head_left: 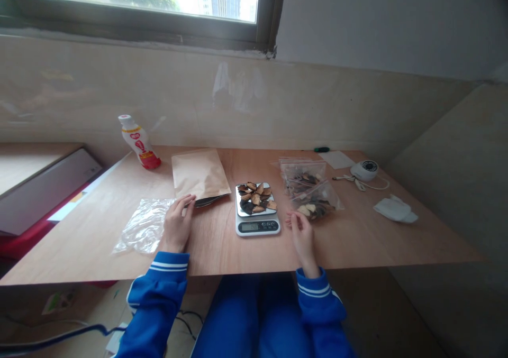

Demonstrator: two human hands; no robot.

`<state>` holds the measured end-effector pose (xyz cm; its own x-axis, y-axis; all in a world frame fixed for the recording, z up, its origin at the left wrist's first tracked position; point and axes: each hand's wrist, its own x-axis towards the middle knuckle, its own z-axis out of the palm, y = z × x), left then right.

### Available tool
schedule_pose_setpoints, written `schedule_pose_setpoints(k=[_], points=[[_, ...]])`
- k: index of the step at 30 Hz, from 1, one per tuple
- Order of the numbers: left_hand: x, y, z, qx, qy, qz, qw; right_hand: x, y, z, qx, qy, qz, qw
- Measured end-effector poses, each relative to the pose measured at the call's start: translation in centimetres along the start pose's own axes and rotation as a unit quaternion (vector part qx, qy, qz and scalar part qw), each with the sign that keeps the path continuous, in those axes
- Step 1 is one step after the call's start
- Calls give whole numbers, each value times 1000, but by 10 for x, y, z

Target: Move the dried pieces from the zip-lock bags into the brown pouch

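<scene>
While spread over the pan of a digital scale (257, 227), dark dried slices (252, 198) in one loose layer, the display too small to read. Two zip bags (304, 181) to the right, more slices inside, both on a wooden table (357, 241). Kraft pouch (200, 174) lying flat, no visible bulge (contents impossible to confirm). Clear plastic bag (145, 226) crumpled flat, just beside the left hand (178, 226). Left fingers (187, 202) half curled at a metal utensil (205, 201) partly under the pouch, grip unclear. Right hand (302, 236) just short of the nearer zip bag, right fingers (292, 218) loosely bunched, any hold on anything impossible to tell. Further off: bottle (139, 142), white corded device (364, 170), folded white cloth (395, 209).
</scene>
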<state>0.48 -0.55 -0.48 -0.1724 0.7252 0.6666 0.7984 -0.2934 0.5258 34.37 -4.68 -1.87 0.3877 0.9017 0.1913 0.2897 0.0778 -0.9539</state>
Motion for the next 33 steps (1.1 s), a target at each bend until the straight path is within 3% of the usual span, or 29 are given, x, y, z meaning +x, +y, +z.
schedule_pose_setpoints(k=[5,8,13,16,18,20,23,25,29,31,33], points=[[3,3,0,17,-3,3,1000,-1,-2,1,-14,-19,-8,1000],[2,11,-11,48,11,2,999,-1,-2,0,-23,-15,-10,1000],[-16,16,-51,150,49,-124,980,-2,-5,-1,-28,-19,-14,999],[-29,7,-73,202,-67,-208,955,-3,-7,0,-32,-26,-21,999],[-34,-3,-83,219,-143,-211,942,-3,-9,0,-29,-26,-24,999],[-35,-12,-89,227,-164,-194,940,-4,-11,0,-23,-21,-29,999],[-35,-17,-95,209,-103,-172,957,-7,-16,-2,-26,-19,-48,998],[-35,-9,-98,189,-28,-155,969,-13,-22,-2,-30,-34,-59,997],[-38,34,-92,130,125,-158,971,-38,-48,8,-18,-95,-72,993],[-40,62,-81,67,151,-155,974,-53,-65,20,-10,-146,-95,985],[-43,88,-66,-12,140,-103,985,-66,-83,34,-9,-206,-116,972]])
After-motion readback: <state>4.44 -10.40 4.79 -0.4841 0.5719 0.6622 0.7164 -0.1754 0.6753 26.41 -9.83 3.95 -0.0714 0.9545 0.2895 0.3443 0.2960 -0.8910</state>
